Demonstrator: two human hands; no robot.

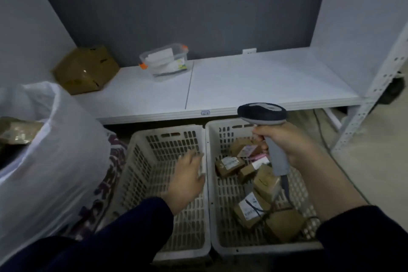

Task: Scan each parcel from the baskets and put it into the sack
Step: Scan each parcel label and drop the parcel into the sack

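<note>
Two white slotted baskets stand side by side on the floor. The left basket (pixel 141 174) holds no parcels. The right basket (pixel 223 216) holds several brown cardboard parcels (pixel 229 165) with white labels. My left hand (pixel 187 180) hovers with relaxed fingers over the left basket, near the shared rim, holding nothing. My right hand (pixel 284 139) grips the grey handle of a barcode scanner (pixel 262 113) above the right basket; its cable trails down among the parcels. A white plastic sack (pixel 55 150) stands at the left, with a brown parcel visible in its mouth.
A low white shelf (pixel 242 86) runs behind the baskets. On it sit a brown cardboard box (pixel 86 70) and a clear plastic container (pixel 165 62) with orange clips. A perforated white shelf post (pixel 371 99) rises at the right. A patterned cloth (pixel 106 185) lies between sack and baskets.
</note>
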